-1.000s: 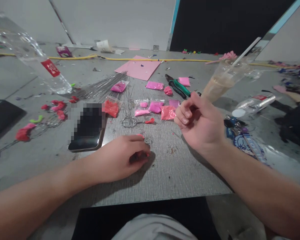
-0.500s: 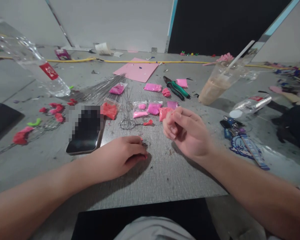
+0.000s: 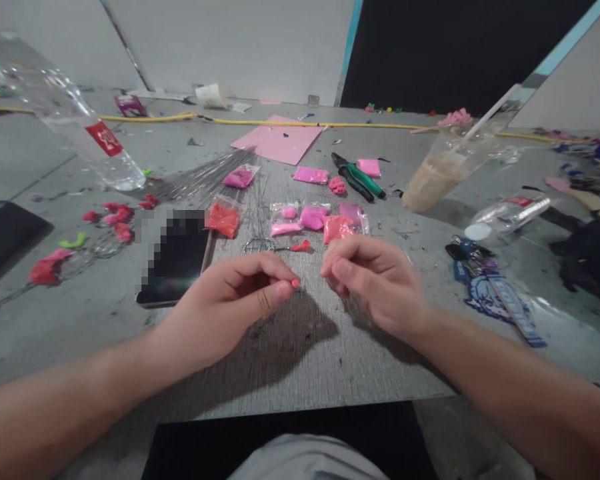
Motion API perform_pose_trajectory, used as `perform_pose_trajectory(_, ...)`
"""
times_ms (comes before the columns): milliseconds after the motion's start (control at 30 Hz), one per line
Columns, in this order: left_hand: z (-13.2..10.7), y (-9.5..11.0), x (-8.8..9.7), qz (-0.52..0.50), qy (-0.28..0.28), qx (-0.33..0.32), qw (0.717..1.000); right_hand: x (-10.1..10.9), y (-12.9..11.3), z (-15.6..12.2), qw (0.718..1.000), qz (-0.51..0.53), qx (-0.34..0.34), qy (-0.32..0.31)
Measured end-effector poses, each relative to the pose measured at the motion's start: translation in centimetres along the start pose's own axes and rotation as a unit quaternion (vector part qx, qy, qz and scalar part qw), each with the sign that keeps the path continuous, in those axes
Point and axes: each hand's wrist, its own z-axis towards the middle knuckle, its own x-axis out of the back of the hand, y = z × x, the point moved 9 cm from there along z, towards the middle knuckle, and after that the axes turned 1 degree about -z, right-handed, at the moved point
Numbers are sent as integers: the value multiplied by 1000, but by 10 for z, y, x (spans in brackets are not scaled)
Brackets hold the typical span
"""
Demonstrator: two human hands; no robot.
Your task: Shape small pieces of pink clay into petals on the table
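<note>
A tiny lump of coral-red modelling clay [image 3: 295, 283] sits pinched between the thumb and forefinger of my left hand [image 3: 235, 297], raised above the table. Facing it across a small gap is my right hand [image 3: 383, 283], thumb pressed to curled fingers. Reddish colour shows at its thumb tip, but what it holds is too small to make out. Just beyond my hands lies a bent wire loop [image 3: 260, 245] with a red clay tip [image 3: 301, 246]. A clear bag of coral clay [image 3: 337, 228] is right behind my right hand.
A phone [image 3: 175, 260] lies left, beside a bag of orange-red clay [image 3: 224, 219]. Farther back are thin wires [image 3: 205, 175], pink clay packets [image 3: 311, 175] and green-handled pliers [image 3: 357, 179]. A tall bottle [image 3: 105, 143] stands left; a drink cup [image 3: 433, 177] and keychains [image 3: 495, 293] are right.
My left hand has lifted off the tabletop and turned, bringing the bit of clay into view. My right hand has dropped slightly towards me, still pinched.
</note>
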Motion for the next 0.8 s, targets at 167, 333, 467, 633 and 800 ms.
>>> perform_pose_trajectory(167,-9,-15,-7,-176,4,34,984,-35,-31,-10,958,-232,140,-98)
perform_pose_trajectory(333,-13,-13,-14,-183,-24,24,982,-44,-45,-18,927,-306,203,-83)
perform_pose_trajectory(467,-14,-12,-19,-179,-42,31,982,-46,-51,-24,915,-328,224,-70)
perform_pose_trajectory(633,-14,-12,-20,-167,-50,37,984,-49,-52,-25,912,-333,228,-71)
perform_pose_trajectory(800,-13,-12,-20,-148,-55,40,987,-49,-54,-24,911,-333,233,-67)
